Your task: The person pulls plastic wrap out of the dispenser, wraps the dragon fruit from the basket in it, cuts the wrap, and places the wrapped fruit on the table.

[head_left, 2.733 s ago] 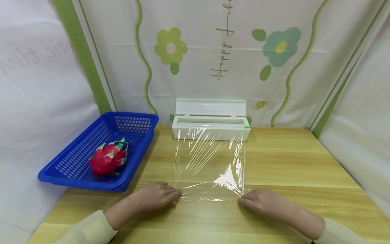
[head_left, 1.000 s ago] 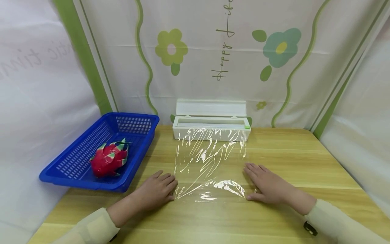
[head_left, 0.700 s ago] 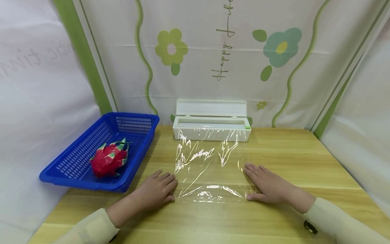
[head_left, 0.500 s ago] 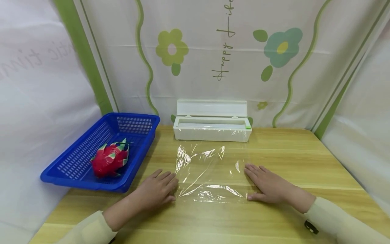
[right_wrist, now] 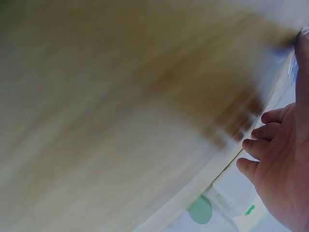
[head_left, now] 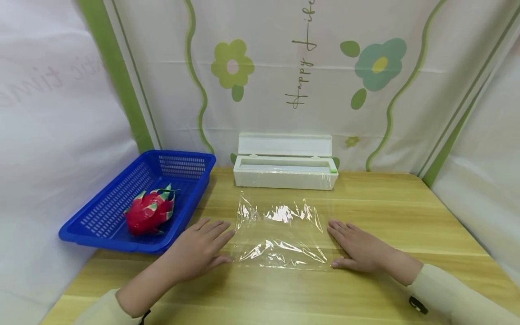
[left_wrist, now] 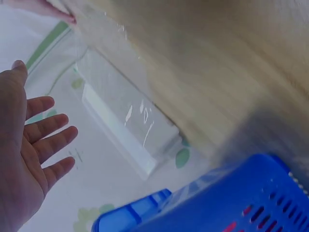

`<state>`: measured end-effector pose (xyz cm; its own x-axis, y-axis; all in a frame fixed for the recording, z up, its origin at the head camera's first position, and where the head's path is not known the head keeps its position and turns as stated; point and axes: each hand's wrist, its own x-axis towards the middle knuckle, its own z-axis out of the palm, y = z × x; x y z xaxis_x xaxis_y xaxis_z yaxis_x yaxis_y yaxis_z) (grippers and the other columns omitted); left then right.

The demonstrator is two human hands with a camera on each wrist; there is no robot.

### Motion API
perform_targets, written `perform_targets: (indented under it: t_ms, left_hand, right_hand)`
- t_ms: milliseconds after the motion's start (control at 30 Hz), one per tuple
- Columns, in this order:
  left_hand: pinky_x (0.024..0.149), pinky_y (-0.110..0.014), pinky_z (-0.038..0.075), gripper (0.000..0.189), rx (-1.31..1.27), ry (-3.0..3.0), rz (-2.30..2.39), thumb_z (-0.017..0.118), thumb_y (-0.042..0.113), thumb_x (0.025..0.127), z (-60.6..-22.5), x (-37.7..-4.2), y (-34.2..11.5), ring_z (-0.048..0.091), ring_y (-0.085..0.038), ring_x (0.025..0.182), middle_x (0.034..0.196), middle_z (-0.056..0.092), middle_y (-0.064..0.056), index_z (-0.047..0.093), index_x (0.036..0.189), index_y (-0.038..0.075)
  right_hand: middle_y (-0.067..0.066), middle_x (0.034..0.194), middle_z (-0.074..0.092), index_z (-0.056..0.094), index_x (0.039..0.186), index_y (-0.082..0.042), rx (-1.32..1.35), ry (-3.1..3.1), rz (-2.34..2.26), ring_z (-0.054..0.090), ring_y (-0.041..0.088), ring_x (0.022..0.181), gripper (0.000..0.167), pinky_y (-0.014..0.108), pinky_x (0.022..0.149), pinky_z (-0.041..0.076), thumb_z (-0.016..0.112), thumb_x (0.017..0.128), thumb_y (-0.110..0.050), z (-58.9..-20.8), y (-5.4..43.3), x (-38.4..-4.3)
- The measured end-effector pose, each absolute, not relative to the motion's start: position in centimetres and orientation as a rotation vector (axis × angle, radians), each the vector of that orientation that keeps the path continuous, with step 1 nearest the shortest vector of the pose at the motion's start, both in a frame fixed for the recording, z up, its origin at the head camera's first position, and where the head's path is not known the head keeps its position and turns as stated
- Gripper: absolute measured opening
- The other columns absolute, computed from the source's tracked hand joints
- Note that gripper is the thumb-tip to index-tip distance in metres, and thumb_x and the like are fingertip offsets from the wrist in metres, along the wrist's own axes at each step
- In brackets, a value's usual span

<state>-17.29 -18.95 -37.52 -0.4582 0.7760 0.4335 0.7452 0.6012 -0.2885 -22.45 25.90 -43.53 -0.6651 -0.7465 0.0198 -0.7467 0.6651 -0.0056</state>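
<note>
A sheet of cling film (head_left: 280,234) lies on the table, running from the white dispenser box (head_left: 284,178), whose lid (head_left: 284,145) stands up at the back. My left hand (head_left: 197,248), fingers straight and spread, is beside the film's left edge; in the left wrist view the palm of the left hand (left_wrist: 19,150) shows nothing held. At the film's right edge is my right hand (head_left: 361,248), fingers extended, the thumb at the near corner. In the right wrist view the right hand (right_wrist: 282,159) has its fingers apart above the table.
A blue plastic basket (head_left: 118,246) stands at the left, close to my left forearm, with a red dragon fruit (head_left: 148,213) inside. A printed cloth (head_left: 268,117) hangs behind the wooden table (head_left: 386,203), and white cloth encloses both sides.
Both hands have let go of the film's near corners and spread their fingers. The film has sunk from taut to lying flatter. Most recently the left hand shifted slightly left.
</note>
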Motion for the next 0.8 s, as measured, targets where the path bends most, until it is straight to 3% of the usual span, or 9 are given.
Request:
perform_targets:
  t_ms: [67, 567, 800]
  left_hand:
    - [0.097, -0.051, 0.045, 0.067, -1.198, -2.264, 0.045, 0.028, 0.057, 0.101, -37.0, -17.4, -19.3, 0.061, -0.032, 0.112, 0.120, 0.064, -0.016, 0.066, 0.120, 0.004]
    - [0.091, -0.057, 0.046, 0.066, -1.017, -2.174, -0.024, 0.033, 0.053, 0.102, -32.7, -18.6, -24.6, 0.060, -0.036, 0.111, 0.123, 0.062, -0.021, 0.064, 0.122, -0.002]
    - [0.090, -0.059, 0.046, 0.076, -0.852, -2.252, -0.032, 0.027, 0.060, 0.100, -32.3, -19.4, -27.6, 0.060, -0.039, 0.108, 0.120, 0.063, -0.023, 0.063, 0.122, -0.003]
  right_hand:
    - [0.029, 0.150, 0.030, 0.034, 0.144, 0.011, 1.277, -2.848, 0.021, 0.030, 0.042, 0.138, 0.093, 0.055, 0.109, 0.028, 0.045, 0.092, -0.066, -43.6, 26.0, -22.4]
    - [0.030, 0.148, 0.032, 0.035, 0.143, 0.012, 1.301, -2.800, -0.035, 0.033, 0.042, 0.136, 0.091, 0.054, 0.107, 0.031, 0.043, 0.094, -0.065, -43.8, 26.0, -22.3]
    - [0.029, 0.148, 0.034, 0.037, 0.142, 0.012, 1.312, -2.744, -0.069, 0.035, 0.041, 0.135, 0.090, 0.055, 0.106, 0.032, 0.043, 0.094, -0.064, -44.0, 26.2, -22.3]
